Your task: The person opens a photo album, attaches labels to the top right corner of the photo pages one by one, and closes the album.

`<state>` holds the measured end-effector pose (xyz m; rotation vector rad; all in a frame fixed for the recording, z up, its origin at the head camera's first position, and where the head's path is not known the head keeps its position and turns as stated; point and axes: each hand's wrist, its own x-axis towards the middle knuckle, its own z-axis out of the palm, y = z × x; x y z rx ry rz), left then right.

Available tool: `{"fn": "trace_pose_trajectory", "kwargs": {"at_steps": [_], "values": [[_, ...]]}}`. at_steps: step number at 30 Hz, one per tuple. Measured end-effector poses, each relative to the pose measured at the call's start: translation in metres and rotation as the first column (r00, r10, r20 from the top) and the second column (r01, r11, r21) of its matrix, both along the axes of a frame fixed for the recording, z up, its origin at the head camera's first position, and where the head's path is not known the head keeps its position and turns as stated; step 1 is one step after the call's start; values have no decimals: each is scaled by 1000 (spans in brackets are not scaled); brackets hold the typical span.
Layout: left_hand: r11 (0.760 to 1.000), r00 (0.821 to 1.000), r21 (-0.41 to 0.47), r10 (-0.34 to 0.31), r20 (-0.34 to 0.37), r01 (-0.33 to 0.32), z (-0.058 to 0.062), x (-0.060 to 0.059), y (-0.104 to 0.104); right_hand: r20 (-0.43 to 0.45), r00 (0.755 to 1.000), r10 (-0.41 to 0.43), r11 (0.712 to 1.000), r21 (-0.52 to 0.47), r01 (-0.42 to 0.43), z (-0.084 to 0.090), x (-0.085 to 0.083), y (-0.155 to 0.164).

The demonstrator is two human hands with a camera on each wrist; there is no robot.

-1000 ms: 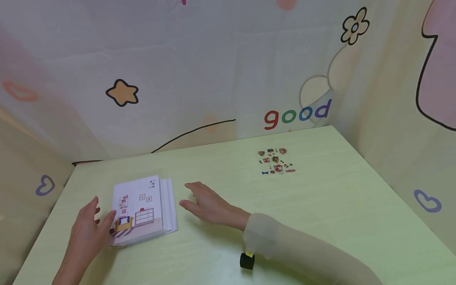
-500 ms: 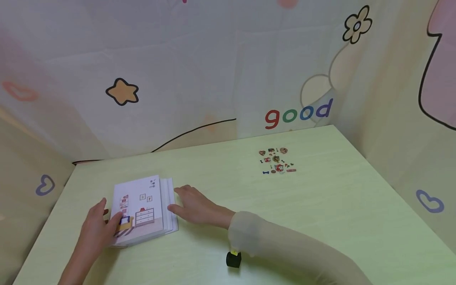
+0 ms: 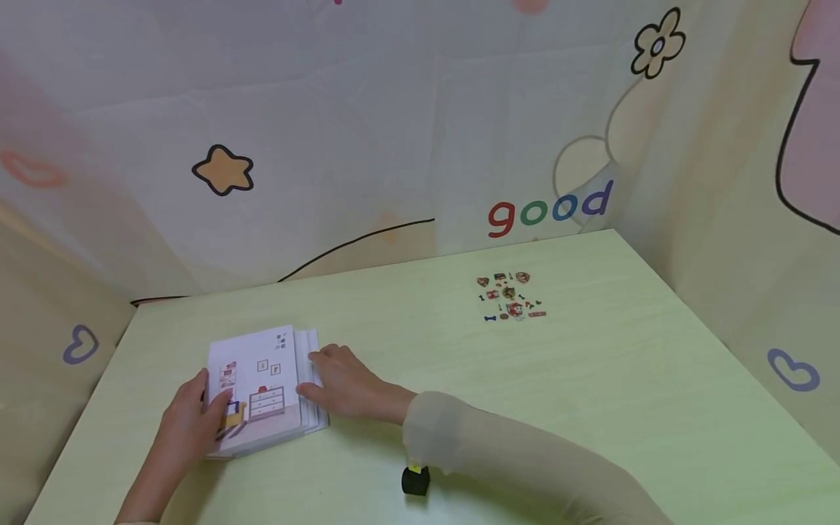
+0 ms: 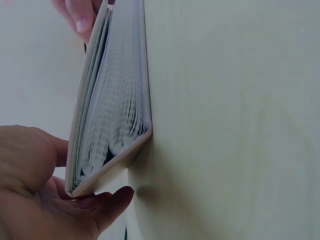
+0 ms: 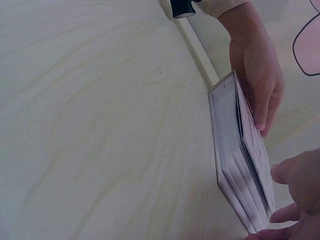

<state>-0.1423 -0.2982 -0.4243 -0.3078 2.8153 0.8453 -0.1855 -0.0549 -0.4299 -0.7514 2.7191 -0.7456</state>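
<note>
A thick album (image 3: 262, 390) with a white illustrated cover lies closed on the table, its page edges fanned out. My left hand (image 3: 187, 423) grips its left side, the thumb over the cover. In the left wrist view, the left fingers (image 4: 117, 202) reach around the spine of the album (image 4: 117, 100). At the opposite edge is my right hand (image 3: 344, 383), fingers spread loosely, with the thumb over the cover's margin. The right wrist view shows the right fingertips (image 5: 277, 217) right at the page edges of the album (image 5: 237, 145).
A clear sheet of small colourful stickers (image 3: 512, 297) lies toward the back right of the pale table (image 3: 630, 364). Printed cloth walls (image 3: 367, 146) enclose the back and sides. A small black device (image 3: 415, 481) hangs below my right sleeve.
My right hand has moved left from the bare table to the album's right edge. The left hand has shifted right, its thumb farther onto the cover. The album stays put.
</note>
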Motion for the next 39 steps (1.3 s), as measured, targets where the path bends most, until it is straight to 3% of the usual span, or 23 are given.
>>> {"fn": "trace_pose_trajectory", "kwargs": {"at_steps": [17,39], "values": [[999,1000,31,6,-26,-5,4,0,4,-108,992,62,992,120,-49,-2,3,-13],[999,999,6,35,1,-35,8,2,17,-74,994,84,992,96,-77,1,-3,-1]]}}
